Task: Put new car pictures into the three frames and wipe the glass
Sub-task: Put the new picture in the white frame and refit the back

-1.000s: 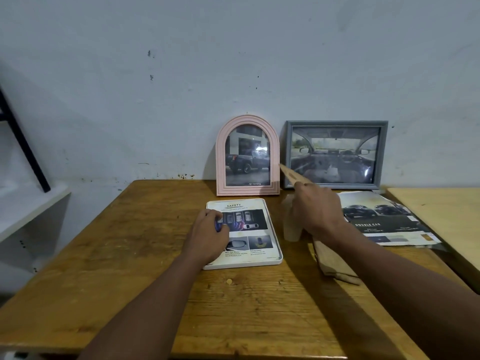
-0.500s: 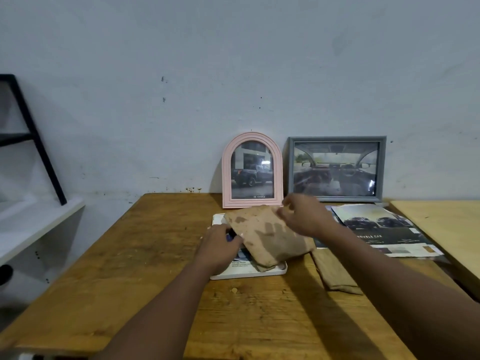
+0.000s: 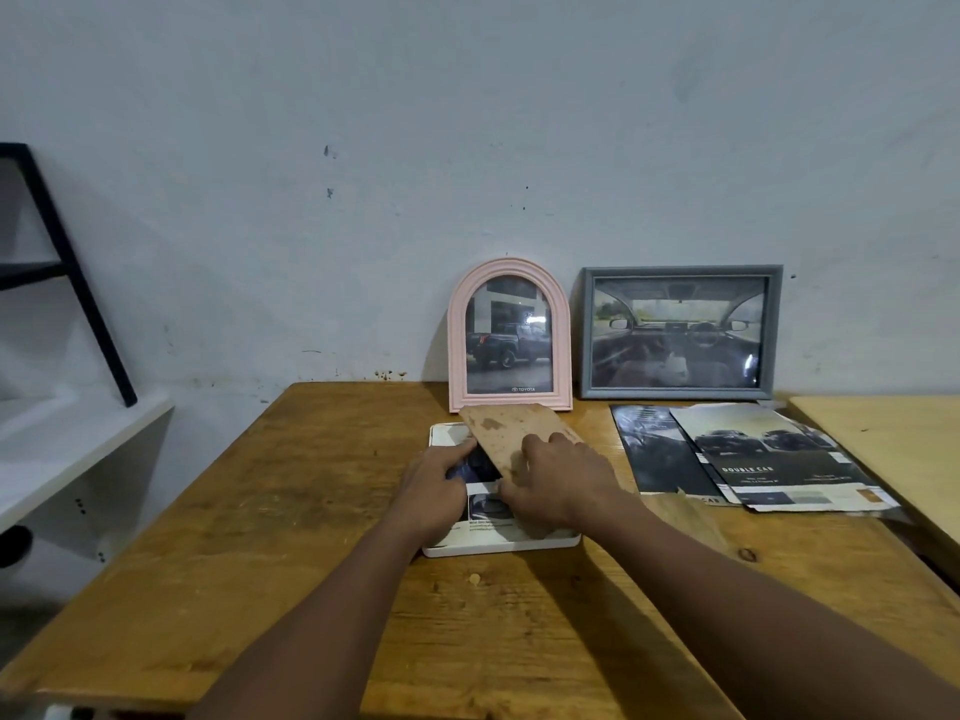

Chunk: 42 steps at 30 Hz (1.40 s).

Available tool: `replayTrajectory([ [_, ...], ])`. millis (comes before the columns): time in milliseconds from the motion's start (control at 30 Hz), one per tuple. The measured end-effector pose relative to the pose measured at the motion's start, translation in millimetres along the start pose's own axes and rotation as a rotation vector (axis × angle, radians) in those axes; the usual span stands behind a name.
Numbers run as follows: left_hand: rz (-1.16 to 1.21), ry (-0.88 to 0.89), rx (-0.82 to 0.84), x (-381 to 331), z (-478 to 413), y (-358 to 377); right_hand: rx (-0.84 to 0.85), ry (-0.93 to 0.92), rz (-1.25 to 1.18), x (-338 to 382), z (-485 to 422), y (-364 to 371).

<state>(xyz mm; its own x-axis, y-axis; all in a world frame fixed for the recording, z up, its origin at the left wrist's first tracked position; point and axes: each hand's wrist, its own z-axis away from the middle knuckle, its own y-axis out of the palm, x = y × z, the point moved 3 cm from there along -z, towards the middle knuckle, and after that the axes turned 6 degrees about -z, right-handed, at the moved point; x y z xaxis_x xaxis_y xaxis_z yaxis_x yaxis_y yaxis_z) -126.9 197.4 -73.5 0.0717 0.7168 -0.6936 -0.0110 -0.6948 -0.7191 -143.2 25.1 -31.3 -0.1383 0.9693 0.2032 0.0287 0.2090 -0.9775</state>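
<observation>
A white frame [image 3: 498, 550] lies flat on the wooden table [image 3: 260, 511] with a car leaflet picture under its glass. A brown stained cloth [image 3: 506, 428] lies across the frame's upper right part. My right hand [image 3: 558, 485] sits on the cloth with bent fingers gripping it against the glass. My left hand [image 3: 434, 491] rests on the frame's left side, fingers stretched over the picture. Behind, a pink arched frame [image 3: 457, 330] with a pickup picture and a grey frame [image 3: 680, 392] with a car-interior picture lean upright against the wall.
Car brochures [image 3: 769, 459] lie spread at the right. A second brown piece [image 3: 691, 517] lies beside my right forearm. A lighter table [image 3: 893, 439] adjoins on the right. A white shelf [image 3: 52, 449] and a black slanted bar [image 3: 78, 283] stand at the left.
My right hand lifted the brown cloth from the right, carried it over the white frame and laid it down on the glass. My left hand stayed on the frame's left side.
</observation>
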Motion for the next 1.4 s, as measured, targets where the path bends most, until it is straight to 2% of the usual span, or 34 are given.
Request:
replayTrajectory([
  [133, 0.126, -0.012, -0.030, -1.0, 2.2, -1.5, -0.173, -0.093, 0.002, 5.9, 2.2, -26.3],
  [300, 0.215, -0.055, -0.061, -1.2, 1.7, -5.4, -0.396, -0.053, -0.087, -16.6, -2.7, -86.5],
  [367, 0.276, -0.068, -0.051, -2.1, 2.5, -6.9, -0.486, -0.017, -0.178, -30.0, -3.1, -107.4],
  [467, 0.323, -0.094, -0.065, -7.1, 2.8, -12.8, -0.580, 0.057, -0.498, -48.1, -8.1, -122.7],
  [600, 0.366, -0.135, -0.143, -10.4, -0.8, -23.4, -0.420, 0.186, -1.067, -49.6, -9.5, -89.8],
  [667, 0.349, -0.138, -0.158, -7.5, -3.4, -26.7, -0.314, 0.271, -1.225, -45.6, -5.5, -60.9],
  [733, 0.344, -0.162, -0.167, -3.0, -1.6, -28.1, -0.231, 0.326, -1.286, -41.2, -0.4, -31.9],
  [933, 0.189, -0.143, -0.135, 12.4, 1.9, -21.5, -0.247, 0.386, -1.167, -42.3, -0.1, 13.5],
  [1067, 0.075, -0.066, -0.176, 13.7, 2.5, -12.6, -0.166, 0.481, -1.308, -45.8, 8.6, 9.9],
  [1133, 0.065, -0.062, -0.219, 13.6, 4.5, -8.8, -0.116, 0.489, -1.299, -45.8, 12.9, 6.4],
  [1267, -0.028, -0.037, -0.283, 13.7, 8.8, -4.6, -0.083, 0.332, -0.831, -45.0, 4.3, 11.6],
  [1400, -0.087, -0.034, -0.283, 14.7, 9.8, -5.4, -0.092, 0.232, -0.540, -36.3, -3.1, 18.7],
])
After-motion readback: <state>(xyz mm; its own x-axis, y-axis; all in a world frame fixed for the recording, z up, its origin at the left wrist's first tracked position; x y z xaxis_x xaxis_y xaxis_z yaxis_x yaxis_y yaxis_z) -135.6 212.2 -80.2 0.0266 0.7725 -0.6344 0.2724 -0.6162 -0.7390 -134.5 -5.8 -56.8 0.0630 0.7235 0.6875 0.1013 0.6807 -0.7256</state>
